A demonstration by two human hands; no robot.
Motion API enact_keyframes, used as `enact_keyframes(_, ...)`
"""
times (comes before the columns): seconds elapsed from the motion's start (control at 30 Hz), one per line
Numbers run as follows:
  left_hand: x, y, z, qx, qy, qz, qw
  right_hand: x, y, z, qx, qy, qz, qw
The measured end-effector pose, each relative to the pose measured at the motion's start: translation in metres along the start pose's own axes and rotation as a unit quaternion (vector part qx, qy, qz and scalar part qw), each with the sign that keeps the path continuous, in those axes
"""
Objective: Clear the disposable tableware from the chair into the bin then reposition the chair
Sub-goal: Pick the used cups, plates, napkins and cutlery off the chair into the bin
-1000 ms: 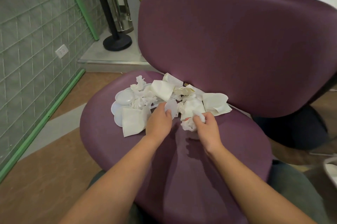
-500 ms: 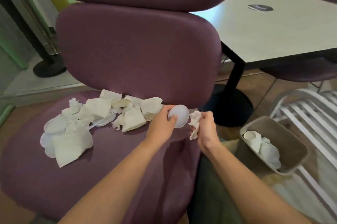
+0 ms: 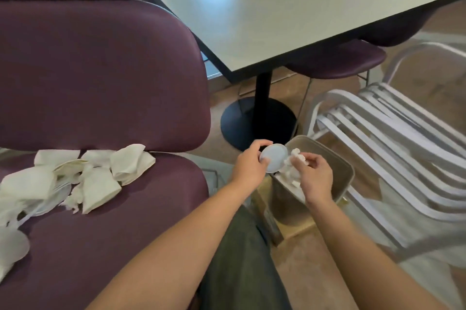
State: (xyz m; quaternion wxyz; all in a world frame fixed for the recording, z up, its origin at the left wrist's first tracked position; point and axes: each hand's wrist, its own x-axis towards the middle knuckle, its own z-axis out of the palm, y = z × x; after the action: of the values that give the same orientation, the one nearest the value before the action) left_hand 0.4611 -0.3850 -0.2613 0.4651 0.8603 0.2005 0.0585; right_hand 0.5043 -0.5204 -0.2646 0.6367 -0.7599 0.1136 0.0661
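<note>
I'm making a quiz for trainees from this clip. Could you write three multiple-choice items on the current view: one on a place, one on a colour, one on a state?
1. Where is the bin?
A. On the table
B. On the floor, right of the purple chair
C. On the chair seat

2. What colour is the chair that holds the litter?
A. Purple
B. Green
C. White

3. What is the left hand doing?
A. Hanging idle
B. Pressing flat on the table
C. Holding a round white lid

Answers:
1 B: the bin stands on the floor between the purple chair and the white slatted chair.
2 A: its seat and back are purple.
3 C: its fingers curl round the lid at the bin's rim, while the right hand pinches a crumpled napkin.
</note>
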Motion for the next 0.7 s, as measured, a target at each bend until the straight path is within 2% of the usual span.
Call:
enact_keyframes(0.23,0.036,0.007,0.075,0.04,-0.035,-0.005,0.999,0.058,0.03,-0.041,-0.185,0.055,-0.02,0.981)
enact_keyframes(0.3,0.041,0.007,0.09,0.041,-0.049,-0.016,0.998,0.064,0.041,-0.045,-0.257,0.007,-0.009,0.966)
enact_keyframes(0.4,0.044,0.006,0.109,0.066,-0.079,-0.032,0.994,0.063,0.049,-0.048,-0.368,-0.091,0.018,0.925)
enact_keyframes(0.53,0.043,0.006,0.105,0.065,-0.074,-0.033,0.995,0.054,0.041,-0.042,-0.366,-0.122,0.004,0.922)
enact_keyframes(0.7,0.032,0.004,0.06,0.022,-0.036,-0.03,0.999,0.036,0.016,-0.015,-0.335,-0.131,-0.032,0.932)
